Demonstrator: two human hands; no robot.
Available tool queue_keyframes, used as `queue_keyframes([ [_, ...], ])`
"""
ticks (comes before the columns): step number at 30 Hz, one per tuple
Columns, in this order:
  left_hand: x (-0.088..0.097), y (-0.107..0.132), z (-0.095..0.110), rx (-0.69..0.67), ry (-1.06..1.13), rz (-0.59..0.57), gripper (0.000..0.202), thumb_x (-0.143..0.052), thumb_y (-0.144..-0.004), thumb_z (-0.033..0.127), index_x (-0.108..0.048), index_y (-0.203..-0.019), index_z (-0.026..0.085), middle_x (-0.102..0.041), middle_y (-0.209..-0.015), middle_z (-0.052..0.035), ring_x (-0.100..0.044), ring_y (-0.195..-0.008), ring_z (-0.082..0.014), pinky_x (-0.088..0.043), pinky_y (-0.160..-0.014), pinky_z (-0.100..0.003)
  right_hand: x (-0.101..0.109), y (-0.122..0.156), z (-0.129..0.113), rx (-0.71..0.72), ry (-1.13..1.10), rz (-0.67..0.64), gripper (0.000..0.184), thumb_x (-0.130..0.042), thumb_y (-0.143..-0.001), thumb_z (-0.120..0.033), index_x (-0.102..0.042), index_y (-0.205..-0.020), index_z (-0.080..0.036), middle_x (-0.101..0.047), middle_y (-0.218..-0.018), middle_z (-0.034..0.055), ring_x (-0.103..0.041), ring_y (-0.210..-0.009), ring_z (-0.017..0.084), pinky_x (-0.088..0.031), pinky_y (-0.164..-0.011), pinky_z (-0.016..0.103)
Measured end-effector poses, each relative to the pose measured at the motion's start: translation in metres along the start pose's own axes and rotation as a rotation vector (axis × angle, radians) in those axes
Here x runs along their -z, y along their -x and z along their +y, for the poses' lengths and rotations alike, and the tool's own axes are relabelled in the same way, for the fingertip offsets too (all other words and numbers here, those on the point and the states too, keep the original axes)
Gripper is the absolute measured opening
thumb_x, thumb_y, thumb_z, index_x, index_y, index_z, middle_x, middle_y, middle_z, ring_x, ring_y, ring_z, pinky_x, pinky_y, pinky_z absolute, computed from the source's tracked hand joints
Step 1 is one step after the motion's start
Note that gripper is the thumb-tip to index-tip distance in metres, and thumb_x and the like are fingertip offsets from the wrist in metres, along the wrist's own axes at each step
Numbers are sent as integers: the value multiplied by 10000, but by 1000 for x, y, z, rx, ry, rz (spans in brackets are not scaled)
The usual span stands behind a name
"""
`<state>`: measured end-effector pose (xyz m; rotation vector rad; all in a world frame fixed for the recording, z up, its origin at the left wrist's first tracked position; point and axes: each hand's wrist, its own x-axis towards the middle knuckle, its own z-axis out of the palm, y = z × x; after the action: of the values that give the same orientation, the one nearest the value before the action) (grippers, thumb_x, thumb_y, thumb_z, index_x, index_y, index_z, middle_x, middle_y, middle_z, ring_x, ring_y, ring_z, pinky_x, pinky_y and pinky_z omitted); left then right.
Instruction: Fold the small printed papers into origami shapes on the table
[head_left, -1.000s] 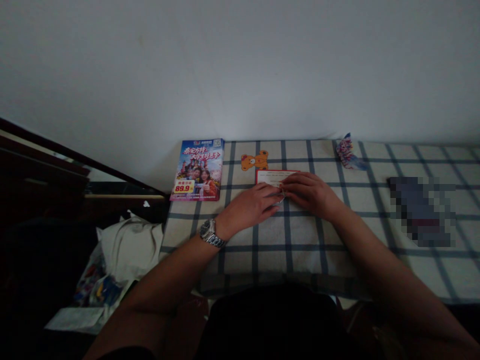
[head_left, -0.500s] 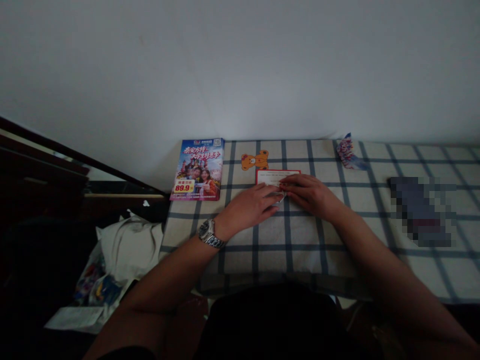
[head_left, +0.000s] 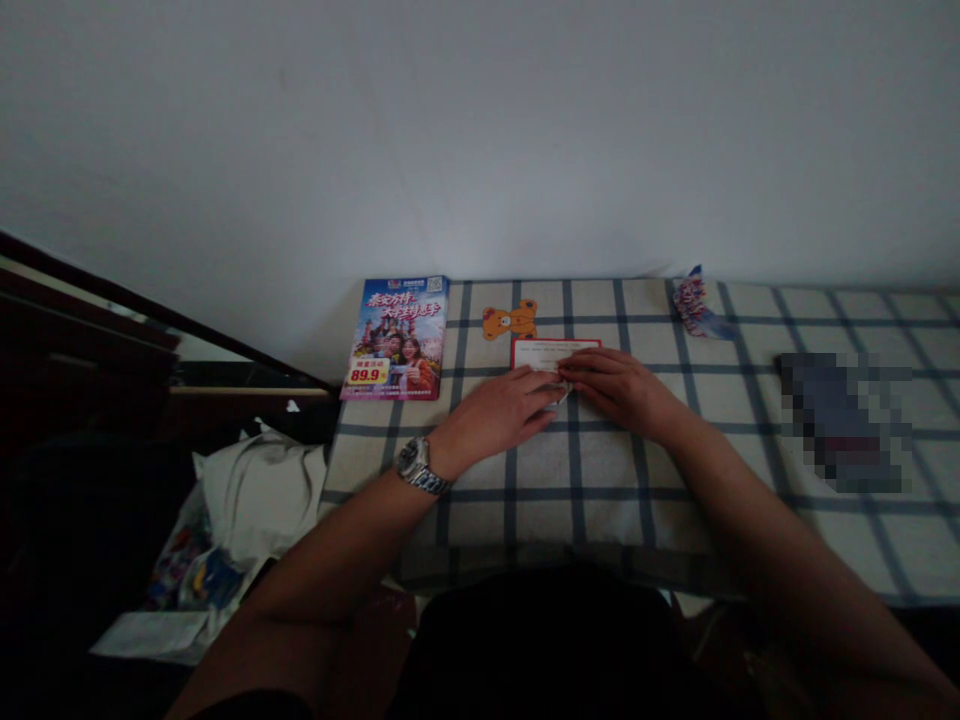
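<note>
A small sheet of white paper with a red border and lines of print [head_left: 536,351] lies on the checked cloth [head_left: 480,520], partly covered by both hands. My left hand [head_left: 502,410], with a metal watch [head_left: 421,466] on its wrist, rests over the sheet's lower left with its fingers stretched out. From the right, my right hand [head_left: 619,388] meets it; its fingers are pressed together on the sheet close to the left fingertips. The lower part of the paper is hidden under the fingers, so I cannot tell whether it is folded there.
A stack of colourful flyers [head_left: 397,340] lies at the left end by the wall. Beyond the sheet is a bear picture [head_left: 510,320]. A folded printed paper piece [head_left: 696,305] stands back right; a blurred-out dark object [head_left: 840,425] lies right. White bags [head_left: 259,490] sit lower left.
My right fingers have shifted very slightly at the paper. The left hand, the sheet and everything around look the same.
</note>
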<state>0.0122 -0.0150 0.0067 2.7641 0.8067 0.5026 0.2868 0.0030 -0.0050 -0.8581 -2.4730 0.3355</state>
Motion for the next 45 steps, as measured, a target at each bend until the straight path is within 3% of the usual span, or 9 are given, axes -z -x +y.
queue_keyframes([
  [14,2,-2,1,-14,-13,-2,332,-589,-1092,302,-661,-1387,168,-664,-1432,-91,-620,-1310,-272,-579,-1120,-461,1,0,-1,22,37,-10,312,-574,-1083,-241,-740,-1345,-206,-746,-1401,108,-680,-1331,301,-561,-1147,553],
  [21,9,-2,3,-2,2,-32,334,-578,-1094,283,-656,-1398,171,-659,-1451,-89,-614,-1328,-265,-567,-1138,-452,8,9,-9,55,154,-29,395,-620,-1060,-224,-674,-1451,-210,-702,-1478,93,-613,-1424,335,-486,-1215,623],
  [31,11,-1,-5,-17,23,-40,368,-574,-1066,187,-653,-1422,236,-626,-1501,-73,-577,-1398,-258,-526,-1195,-464,3,17,-15,36,65,-43,430,-628,-1053,-245,-639,-1483,-229,-663,-1526,104,-568,-1476,317,-490,-1229,589],
  [36,13,1,-1,13,0,-29,401,-586,-1058,203,-644,-1454,227,-562,-1521,-118,-541,-1428,-288,-525,-1187,-491,2,18,-16,20,54,-26,489,-649,-1042,-263,-604,-1528,-247,-679,-1505,106,-590,-1454,329,-491,-1222,610],
  [45,13,5,-11,-6,12,12,399,-654,-1040,271,-645,-1438,302,-580,-1478,-94,-562,-1374,-291,-494,-1188,-535,-1,16,-21,-9,58,-12,499,-652,-1036,-265,-602,-1533,-260,-687,-1492,103,-597,-1443,333,-494,-1212,621],
])
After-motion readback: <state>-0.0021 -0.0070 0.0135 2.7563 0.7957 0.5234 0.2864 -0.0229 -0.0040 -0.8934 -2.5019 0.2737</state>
